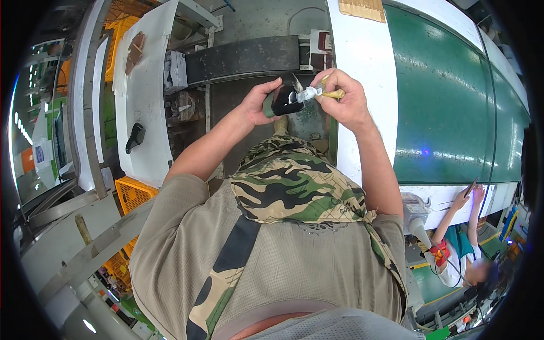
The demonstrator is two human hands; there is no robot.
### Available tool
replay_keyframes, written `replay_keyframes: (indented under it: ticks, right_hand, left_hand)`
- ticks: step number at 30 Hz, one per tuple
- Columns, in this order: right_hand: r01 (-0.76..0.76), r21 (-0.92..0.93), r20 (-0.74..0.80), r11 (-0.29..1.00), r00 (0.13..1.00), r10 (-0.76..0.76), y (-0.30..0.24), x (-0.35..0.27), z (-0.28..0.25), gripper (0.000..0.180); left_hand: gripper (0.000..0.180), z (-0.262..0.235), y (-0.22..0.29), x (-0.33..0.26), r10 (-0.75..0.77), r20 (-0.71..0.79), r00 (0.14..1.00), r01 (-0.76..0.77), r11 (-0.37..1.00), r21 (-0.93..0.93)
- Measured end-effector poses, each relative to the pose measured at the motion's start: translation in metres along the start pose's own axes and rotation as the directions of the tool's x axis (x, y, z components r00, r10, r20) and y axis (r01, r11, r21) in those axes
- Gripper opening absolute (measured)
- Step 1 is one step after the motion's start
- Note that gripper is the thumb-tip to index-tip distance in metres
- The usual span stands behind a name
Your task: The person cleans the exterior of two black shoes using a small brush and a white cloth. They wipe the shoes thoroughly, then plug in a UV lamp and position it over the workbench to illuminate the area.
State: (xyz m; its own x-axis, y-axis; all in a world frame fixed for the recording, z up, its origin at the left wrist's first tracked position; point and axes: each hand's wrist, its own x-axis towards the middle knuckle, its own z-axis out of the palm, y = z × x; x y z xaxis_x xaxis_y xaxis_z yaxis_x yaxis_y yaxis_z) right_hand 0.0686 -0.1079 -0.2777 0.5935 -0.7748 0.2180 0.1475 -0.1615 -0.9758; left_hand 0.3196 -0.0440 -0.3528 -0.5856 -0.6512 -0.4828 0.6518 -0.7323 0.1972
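In front of my waist, my left hand (258, 103) is closed round a glossy black curved piece (285, 100) with a green part (268, 106) along its left side. I cannot tell what kind of part it is. My right hand (347, 101) pinches a small tool with a yellowish handle (335, 94). From its fingers a whitish, partly see-through piece (307, 94) reaches to the right side of the black piece and seems to touch it. My fingers hide part of the tool.
At left, a white bench (144, 102) bears another black curved piece (135, 137) and a brown piece (135, 52). A green conveyor belt (442, 102) with a white border runs at right. Orange crates (134, 194) stand low at left. Another person's hands (471, 195) work beyond the belt's near end.
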Motion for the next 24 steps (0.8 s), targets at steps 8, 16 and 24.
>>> replay_keyframes:
  ticks: [8,16,24]
  right_hand:
    - [0.053,-0.006,-0.077,0.999,0.996,-0.053,0.007,0.007,0.0,0.018]
    - [0.05,0.002,-0.065,0.999,0.997,-0.05,0.021,0.019,0.001,0.018]
    - [0.017,0.058,-0.099,0.998,0.995,-0.011,0.035,0.039,0.01,0.023]
  left_hand:
    - [0.04,-0.001,-0.021,0.01,0.093,-0.125,0.988,-0.12,0.967,-0.225]
    - [0.048,-0.003,-0.035,0.019,0.223,-0.05,0.974,-0.227,0.919,-0.322]
    - [0.058,-0.011,-0.029,0.025,0.328,0.064,0.942,-0.264,0.847,-0.461]
